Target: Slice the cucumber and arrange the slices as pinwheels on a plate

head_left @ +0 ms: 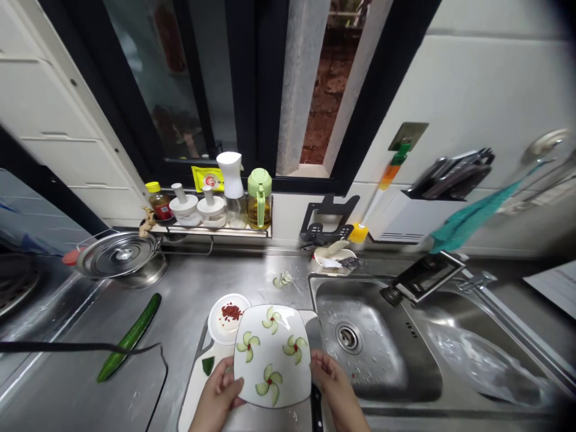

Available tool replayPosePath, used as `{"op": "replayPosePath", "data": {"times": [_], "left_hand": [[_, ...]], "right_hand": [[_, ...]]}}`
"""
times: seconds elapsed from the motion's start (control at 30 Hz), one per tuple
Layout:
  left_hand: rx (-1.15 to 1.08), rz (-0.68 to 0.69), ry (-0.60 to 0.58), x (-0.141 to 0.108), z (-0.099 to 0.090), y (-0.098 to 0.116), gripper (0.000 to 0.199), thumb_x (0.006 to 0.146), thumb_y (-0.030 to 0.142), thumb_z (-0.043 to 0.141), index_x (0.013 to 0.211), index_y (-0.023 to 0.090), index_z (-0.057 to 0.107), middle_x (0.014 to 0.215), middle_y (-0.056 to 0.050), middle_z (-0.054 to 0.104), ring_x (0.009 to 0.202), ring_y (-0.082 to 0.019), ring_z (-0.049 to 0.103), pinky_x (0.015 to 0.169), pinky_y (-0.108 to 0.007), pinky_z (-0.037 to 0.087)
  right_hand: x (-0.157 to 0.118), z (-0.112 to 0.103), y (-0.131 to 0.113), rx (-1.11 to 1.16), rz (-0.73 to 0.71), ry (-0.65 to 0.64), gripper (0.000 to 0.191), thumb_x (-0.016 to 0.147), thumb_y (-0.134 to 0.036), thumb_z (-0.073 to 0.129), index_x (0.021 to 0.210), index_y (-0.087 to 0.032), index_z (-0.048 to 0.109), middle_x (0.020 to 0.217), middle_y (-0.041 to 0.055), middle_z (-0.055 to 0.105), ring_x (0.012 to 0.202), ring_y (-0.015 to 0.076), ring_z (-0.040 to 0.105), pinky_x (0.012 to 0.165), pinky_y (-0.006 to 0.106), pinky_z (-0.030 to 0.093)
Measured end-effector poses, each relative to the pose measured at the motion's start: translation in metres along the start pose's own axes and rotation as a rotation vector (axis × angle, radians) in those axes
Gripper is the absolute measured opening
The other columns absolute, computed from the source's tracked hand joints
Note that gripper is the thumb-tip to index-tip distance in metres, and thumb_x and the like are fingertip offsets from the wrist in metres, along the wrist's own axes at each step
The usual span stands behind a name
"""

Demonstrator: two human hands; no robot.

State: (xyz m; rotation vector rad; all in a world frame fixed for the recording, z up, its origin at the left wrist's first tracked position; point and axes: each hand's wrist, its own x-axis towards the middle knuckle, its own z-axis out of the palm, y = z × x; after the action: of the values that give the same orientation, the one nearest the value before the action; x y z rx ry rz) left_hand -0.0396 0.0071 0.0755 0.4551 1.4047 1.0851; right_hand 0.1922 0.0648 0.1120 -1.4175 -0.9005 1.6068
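Note:
A white square plate (275, 343) carries several pinwheel flowers of thin cucumber slices, each with a red centre. My left hand (220, 391) grips its lower left edge, thumb on the rim. On the opposite side, the fingers of my right hand (333, 383) are closed at the plate's right edge. Beneath lies a white cutting board (198, 393), mostly covered by the plate. A small round dish (214, 327) of red goji berries (231, 311) sits behind the left side. Near my left hand is a cucumber end (207, 365). A black knife handle (317, 409) shows beside my right hand.
A whole cucumber (130, 339) lies on the steel counter at left, crossed by a black cord (81, 347). Cucumber scraps (283, 279) sit behind the plate. To the right is a sink (373, 336) with a faucet (423, 279). A seasoning rack (220, 230) stands under the window.

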Motion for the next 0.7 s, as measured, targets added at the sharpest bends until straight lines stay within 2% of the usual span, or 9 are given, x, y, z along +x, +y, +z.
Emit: {"op": "replayPosePath", "data": {"times": [0.17, 0.3, 0.4, 0.57, 0.7], "left_hand": [[-0.006, 0.015, -0.015, -0.006, 0.002, 0.012, 0.057, 0.057, 0.054, 0.072, 0.102, 0.023, 0.059, 0.080, -0.004, 0.071, 0.071, -0.021, 0.068, 0.063, -0.031, 0.053], [-0.043, 0.009, -0.030, -0.009, 0.002, 0.017, 0.054, 0.057, 0.051, 0.074, 0.100, 0.022, 0.059, 0.082, -0.004, 0.072, 0.072, -0.021, 0.068, 0.066, -0.033, 0.054], [-0.087, 0.000, -0.050, -0.011, 0.003, 0.021, 0.054, 0.057, 0.047, 0.077, 0.100, 0.021, 0.058, 0.079, -0.004, 0.072, 0.072, -0.021, 0.069, 0.066, -0.033, 0.055], [-0.088, -0.021, -0.036, -0.014, 0.006, 0.021, 0.061, 0.056, 0.049, 0.078, 0.105, 0.020, 0.057, 0.080, -0.005, 0.072, 0.076, -0.022, 0.069, 0.067, -0.032, 0.055], [-0.107, -0.030, -0.055, -0.014, 0.007, 0.017, 0.063, 0.056, 0.049, 0.079, 0.107, 0.020, 0.057, 0.081, -0.005, 0.072, 0.076, -0.022, 0.070, 0.070, -0.032, 0.054]], "right_hand": [[-0.003, 0.002, -0.015, 0.041, 0.038, 0.035, 0.028, 0.059, -0.041, 0.074, 0.077, -0.022, 0.065, 0.071, 0.0003, 0.065, 0.065, 0.0167, 0.056, 0.070, 0.029, 0.045], [-0.004, 0.005, -0.013, 0.084, 0.070, 0.041, 0.031, 0.057, -0.037, 0.077, 0.080, -0.022, 0.063, 0.073, -0.0016, 0.064, 0.063, 0.0140, 0.055, 0.063, 0.026, 0.043], [-0.008, 0.011, -0.007, 0.220, 0.054, 0.032, 0.038, 0.059, -0.036, 0.079, 0.086, -0.023, 0.056, 0.078, -0.0021, 0.066, 0.066, 0.0143, 0.059, 0.061, 0.024, 0.042], [-0.018, 0.026, -0.001, 0.357, 0.068, 0.028, 0.057, 0.059, -0.035, 0.082, 0.098, -0.028, 0.041, 0.080, -0.0021, 0.068, 0.058, 0.0158, 0.061, 0.054, 0.025, 0.042], [-0.022, 0.032, 0.001, 0.408, 0.097, 0.032, 0.065, 0.058, -0.030, 0.082, 0.107, -0.030, 0.040, 0.092, 0.0000, 0.070, 0.071, 0.0200, 0.066, 0.058, 0.028, 0.047]]}}
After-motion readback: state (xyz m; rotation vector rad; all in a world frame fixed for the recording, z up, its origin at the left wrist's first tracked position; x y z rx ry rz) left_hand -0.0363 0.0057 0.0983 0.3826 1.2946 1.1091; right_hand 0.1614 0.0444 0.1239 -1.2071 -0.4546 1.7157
